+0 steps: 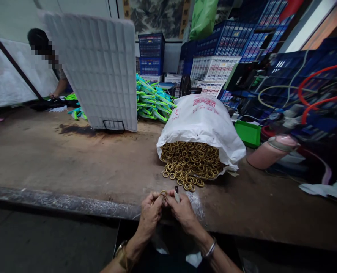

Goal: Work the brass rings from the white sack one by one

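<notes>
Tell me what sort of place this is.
Probably a small assembly workshop: a white woven sack spilling brass-coloured metal rings onto a worn brown workbench, with stacked blue plastic crates behind.

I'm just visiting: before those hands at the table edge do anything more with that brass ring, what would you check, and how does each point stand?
1. Brass ring pinched between both hands: ok.
2. Left hand closed on it: ok.
3. Right hand also holds a small dark-tipped tool: ok; its kind, cannot tell.
4. Ring pile spilling from the white sack just ahead of the hands: ok.
5. Whether the ring is whole: cannot tell.
</notes>
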A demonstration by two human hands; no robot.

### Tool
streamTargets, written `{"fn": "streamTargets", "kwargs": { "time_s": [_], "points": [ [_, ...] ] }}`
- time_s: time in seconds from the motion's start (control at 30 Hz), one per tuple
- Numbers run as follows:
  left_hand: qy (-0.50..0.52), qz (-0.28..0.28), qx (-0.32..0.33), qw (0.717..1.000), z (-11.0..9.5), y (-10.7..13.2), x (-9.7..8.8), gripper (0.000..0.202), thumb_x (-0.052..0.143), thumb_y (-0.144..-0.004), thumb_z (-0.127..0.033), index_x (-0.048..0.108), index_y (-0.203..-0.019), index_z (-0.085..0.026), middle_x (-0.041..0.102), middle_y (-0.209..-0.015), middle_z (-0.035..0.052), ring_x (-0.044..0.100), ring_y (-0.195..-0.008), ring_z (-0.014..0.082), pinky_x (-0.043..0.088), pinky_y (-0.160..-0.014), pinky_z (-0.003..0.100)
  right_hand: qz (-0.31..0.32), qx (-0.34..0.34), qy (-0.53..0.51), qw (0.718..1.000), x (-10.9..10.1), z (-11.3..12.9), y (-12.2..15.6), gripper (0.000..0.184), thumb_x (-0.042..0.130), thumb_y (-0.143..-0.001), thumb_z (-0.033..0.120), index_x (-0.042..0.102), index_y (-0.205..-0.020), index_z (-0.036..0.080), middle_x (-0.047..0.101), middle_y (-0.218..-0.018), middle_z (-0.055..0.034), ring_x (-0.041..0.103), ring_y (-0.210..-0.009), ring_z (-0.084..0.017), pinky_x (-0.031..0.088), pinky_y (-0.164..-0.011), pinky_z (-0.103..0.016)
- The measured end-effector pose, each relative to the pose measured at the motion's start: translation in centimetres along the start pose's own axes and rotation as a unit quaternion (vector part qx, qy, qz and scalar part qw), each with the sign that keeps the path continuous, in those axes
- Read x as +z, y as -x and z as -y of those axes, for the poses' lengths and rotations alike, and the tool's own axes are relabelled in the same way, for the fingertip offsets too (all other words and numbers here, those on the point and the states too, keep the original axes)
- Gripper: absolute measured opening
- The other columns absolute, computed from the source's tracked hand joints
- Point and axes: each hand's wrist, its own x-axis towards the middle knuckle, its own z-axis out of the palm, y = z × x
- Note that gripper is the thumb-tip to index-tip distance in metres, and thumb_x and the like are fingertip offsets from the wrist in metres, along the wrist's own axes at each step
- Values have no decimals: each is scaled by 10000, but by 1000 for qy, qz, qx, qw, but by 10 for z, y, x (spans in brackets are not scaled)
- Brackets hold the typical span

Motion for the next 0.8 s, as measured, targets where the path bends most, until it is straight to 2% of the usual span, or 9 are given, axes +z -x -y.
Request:
{"fn": "streamTargets", "kwargs": {
  "time_s": [0.1,0.17,0.27,0.33,0.47,0.57,0.67,0.8],
  "points": [
    [-84,-12,74,994,-3,3,-5,223,614,-695,-351,526,-622,-160,509,-555,-37,417,-488,78,338,-483,189,-4,-34,97,995,-5,8,3,204,494,-758,383,523,-796,185,512,-611,40,457,-559,-99,364,-535,-207],
    [-146,-4,126,981,-3,6,-7,160,601,-704,-296,563,-619,-165,525,-568,-27,449,-543,104,362,-549,208,-5,-67,152,986,-7,14,5,210,469,-778,369,524,-876,191,524,-656,34,465,-588,-104,367,-553,-210],
    [-202,16,166,965,-3,9,-9,102,581,-710,-247,604,-639,-177,536,-573,-22,454,-559,120,358,-580,218,11,-107,204,973,-6,21,8,179,450,-791,345,534,-808,188,516,-662,28,458,-602,-102,354,-553,-203],
    [-209,23,170,963,-4,11,-9,104,563,-721,-243,602,-649,-177,532,-582,-22,451,-566,120,354,-583,218,7,-101,214,972,-4,22,8,182,446,-791,337,505,-707,187,475,-611,41,428,-571,-94,326,-521,-195],
    [-160,55,127,977,-7,14,-8,156,548,-743,-306,581,-693,-162,515,-610,-23,447,-584,109,360,-578,208,-4,-61,192,980,-1,21,7,209,450,-779,344,449,-639,189,414,-574,55,389,-554,-90,295,-501,-194],
    [-101,84,29,991,-9,17,-7,253,549,-738,-411,526,-701,-162,450,-536,-53,356,-443,63,290,-444,181,2,-46,159,986,-2,22,9,220,454,-768,367,445,-640,188,404,-568,56,385,-552,-93,302,-508,-199],
    [-41,110,-47,992,-10,19,-8,327,546,-725,-480,455,-657,-174,391,-481,-80,257,-357,31,180,-365,167,12,-38,127,991,-2,25,10,224,449,-767,373,452,-646,185,417,-565,54,387,-546,-93,314,-517,-203],
    [8,125,-64,990,-9,21,-9,321,567,-722,-461,425,-668,-178,416,-519,-76,269,-363,20,165,-361,158,18,-43,109,993,-1,24,11,237,421,-784,371,462,-644,184,442,-566,47,401,-537,-94,325,-519,-205]
  ]
}}
